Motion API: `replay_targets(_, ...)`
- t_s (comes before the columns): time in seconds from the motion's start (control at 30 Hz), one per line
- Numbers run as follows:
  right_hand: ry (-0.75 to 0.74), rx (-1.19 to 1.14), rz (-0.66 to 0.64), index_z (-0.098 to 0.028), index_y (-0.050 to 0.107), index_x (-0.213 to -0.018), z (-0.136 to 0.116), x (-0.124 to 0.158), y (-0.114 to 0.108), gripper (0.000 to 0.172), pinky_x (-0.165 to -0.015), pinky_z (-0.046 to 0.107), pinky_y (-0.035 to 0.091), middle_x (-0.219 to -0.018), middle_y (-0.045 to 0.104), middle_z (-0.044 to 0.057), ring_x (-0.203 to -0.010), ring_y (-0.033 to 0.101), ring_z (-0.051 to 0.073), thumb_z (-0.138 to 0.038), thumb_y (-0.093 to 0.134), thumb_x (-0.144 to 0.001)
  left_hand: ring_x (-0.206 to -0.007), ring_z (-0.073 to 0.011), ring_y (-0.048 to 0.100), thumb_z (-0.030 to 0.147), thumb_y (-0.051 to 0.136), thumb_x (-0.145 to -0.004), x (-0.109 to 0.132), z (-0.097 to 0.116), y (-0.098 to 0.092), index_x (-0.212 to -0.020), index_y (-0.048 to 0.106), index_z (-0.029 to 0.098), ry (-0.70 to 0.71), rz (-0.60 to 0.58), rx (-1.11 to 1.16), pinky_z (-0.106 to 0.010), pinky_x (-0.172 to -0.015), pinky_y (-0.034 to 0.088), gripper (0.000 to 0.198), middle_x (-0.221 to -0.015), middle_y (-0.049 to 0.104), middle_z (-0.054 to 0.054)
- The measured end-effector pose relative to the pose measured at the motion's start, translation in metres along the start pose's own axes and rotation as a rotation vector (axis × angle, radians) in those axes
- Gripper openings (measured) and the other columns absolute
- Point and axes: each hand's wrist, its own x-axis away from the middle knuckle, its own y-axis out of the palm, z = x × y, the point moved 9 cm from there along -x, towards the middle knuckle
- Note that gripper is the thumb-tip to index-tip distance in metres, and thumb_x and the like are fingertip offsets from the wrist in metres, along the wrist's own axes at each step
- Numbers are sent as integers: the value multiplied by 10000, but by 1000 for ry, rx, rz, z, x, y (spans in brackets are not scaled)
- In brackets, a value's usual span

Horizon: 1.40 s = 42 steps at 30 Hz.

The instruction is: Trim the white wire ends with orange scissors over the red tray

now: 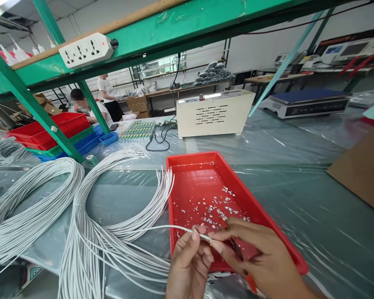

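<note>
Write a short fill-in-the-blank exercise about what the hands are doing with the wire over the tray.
1. The left hand pinches a single ___ wire.
2. The right hand holds a tool with ___ handles.
3. Both hands work above a ___ tray.
4. Small white ___ lie scattered in the tray.

Missing words: white; red; red; scraps

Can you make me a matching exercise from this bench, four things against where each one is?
Things:
1. red tray
2. white wire
3. cream machine box
4. power strip

Places:
A. mounted on the green shelf beam
B. pinched between left hand and right hand
C. behind the tray
D. under both hands, with white scraps inside

Pairs: 1-D, 2-B, 3-C, 4-A
</note>
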Motion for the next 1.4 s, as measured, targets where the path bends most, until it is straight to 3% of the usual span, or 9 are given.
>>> replay_targets(0.13,431,-355,-67,-180,674,-705,33,8,14,153,-450,198,398,-538,540,-15,-486,501,120,-314,626,-761,-399,-39,520,295,802,-581,2,13,6,-635,706,98,150,-52,-107,-122,-447,428,226,-499,638,-14)
replay_targets(0.2,525,-429,-69,-181,688,-721,40,12,18,159,-417,193,374,-512,526,-24,-452,472,112,-337,658,-728,-401,-48,525,309,784,-609,4,19,8,-626,693,104,209,-45,-155,-129,-460,430,224,-466,625,-12)
replay_targets(0.37,378,-258,59,-184,681,-660,28,7,2,113,-529,219,452,-589,612,10,-547,565,151,-246,620,-732,-402,-70,525,313,767,-630,5,25,8,-626,656,117,250,-34,-246,-156,-456,427,225,-454,610,-3)
replay_targets(0.57,237,-133,10,-179,644,-689,16,5,4,107,-514,202,436,-582,580,-9,-524,542,127,-167,562,-756,-474,-107,569,330,711,-700,6,28,9,-685,652,135,312,-89,-345,-193,-508,435,203,-508,636,-9)
replay_targets(0.9,223,-48,-12,-166,587,-678,20,8,9,136,-508,218,422,-590,556,-1,-525,525,132,-175,506,-786,-559,-145,599,337,687,-722,11,36,12,-732,670,128,375,-105,-426,-243,-584,447,210,-618,678,-38)
replay_targets(1.17,244,-58,-9,-180,567,-644,23,12,13,143,-483,210,403,-564,547,-13,-498,505,125,-199,522,-779,-563,-140,606,339,645,-764,6,33,10,-701,631,135,352,-115,-453,-219,-578,433,214,-519,636,-12)
replay_targets(1.27,255,-103,5,-187,574,-649,20,12,12,139,-492,204,402,-574,565,-15,-501,512,121,-213,543,-782,-531,-119,600,334,620,-787,5,35,15,-674,589,143,356,-148,-427,-205,-549,426,224,-581,653,-15)
replay_targets(1.4,271,-104,-6,-192,580,-650,20,11,9,152,-492,193,405,-564,559,-23,-497,512,115,-234,545,-791,-400,-96,550,382,610,-784,12,24,16,-640,576,136,219,-257,-451,-193,-448,402,288,-536,642,-22)
